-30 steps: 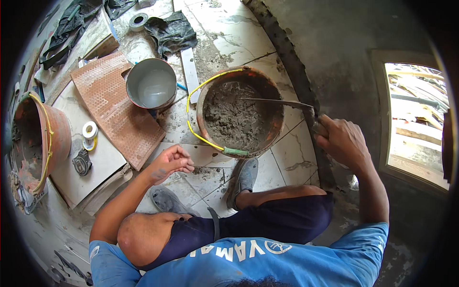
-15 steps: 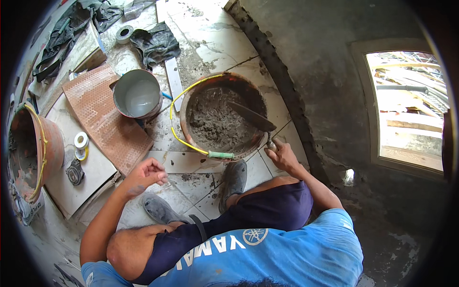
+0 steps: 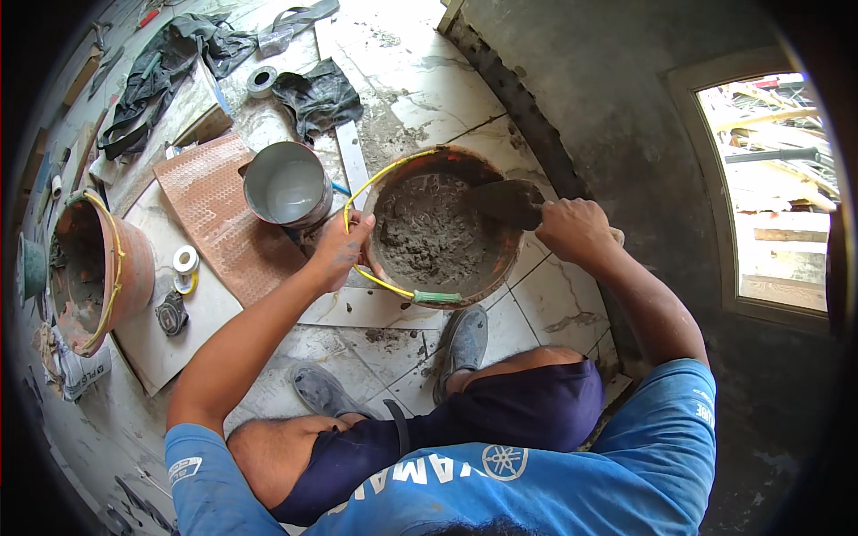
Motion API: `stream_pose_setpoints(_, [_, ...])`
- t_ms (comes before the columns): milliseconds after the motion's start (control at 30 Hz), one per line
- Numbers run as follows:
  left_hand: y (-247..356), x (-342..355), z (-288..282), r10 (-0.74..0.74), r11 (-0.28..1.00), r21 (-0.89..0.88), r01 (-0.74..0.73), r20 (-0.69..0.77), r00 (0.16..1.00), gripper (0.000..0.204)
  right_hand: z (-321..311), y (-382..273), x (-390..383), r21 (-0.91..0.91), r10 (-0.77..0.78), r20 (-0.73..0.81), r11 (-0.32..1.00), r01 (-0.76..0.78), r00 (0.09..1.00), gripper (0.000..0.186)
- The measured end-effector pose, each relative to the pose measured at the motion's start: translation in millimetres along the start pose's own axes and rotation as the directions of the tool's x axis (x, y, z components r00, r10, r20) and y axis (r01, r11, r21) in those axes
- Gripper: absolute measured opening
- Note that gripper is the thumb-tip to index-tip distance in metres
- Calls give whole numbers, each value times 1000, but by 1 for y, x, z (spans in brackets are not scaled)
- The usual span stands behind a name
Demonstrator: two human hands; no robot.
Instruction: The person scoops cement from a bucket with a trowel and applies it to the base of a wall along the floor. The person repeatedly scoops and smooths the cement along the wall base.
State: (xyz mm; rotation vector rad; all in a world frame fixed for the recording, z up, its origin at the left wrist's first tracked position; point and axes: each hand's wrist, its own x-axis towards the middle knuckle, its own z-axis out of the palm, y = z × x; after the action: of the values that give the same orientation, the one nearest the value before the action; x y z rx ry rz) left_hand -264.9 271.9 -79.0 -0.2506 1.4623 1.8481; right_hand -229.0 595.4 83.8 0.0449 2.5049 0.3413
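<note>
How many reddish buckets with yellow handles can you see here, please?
2: the near bucket, holding grey mix, between the left hand and right hand; and the other bucket at the picture's left. More could be hidden.

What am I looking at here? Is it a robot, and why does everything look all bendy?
There's no robot! Those are a person's own bare hands. The person wears two wide cameras side by side on their head, looking down. This view is from the left one, and its fisheye lens bends straight edges.

On the tiled floor stands a bucket with a lumpy grey mix inside. Left of it is a smaller pot of cloudy liquid, near a brown patterned sheet.

The right hand has its grip closed on a trowel, with the blade over the mix. The left hand is at the bucket's rim; how firmly it holds on, I can't tell.
</note>
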Motion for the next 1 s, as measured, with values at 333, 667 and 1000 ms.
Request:
stream_pose_setpoints(333, [-19,-31,-40,89,996,-17,-91,-99,991,27,37,-31,-5,313,-175,119,941,130,977,38])
stream_pose_setpoints(667, [-8,-45,-37,115,991,86,-107,-91,989,21,16,-42,-7,97,-58,15,994,57,998,33])
stream_pose_setpoints(1000, [-23,-48,-21,252,937,266,-225,-73,965,32,73,-19,-2,490,-324,31,829,269,945,38])
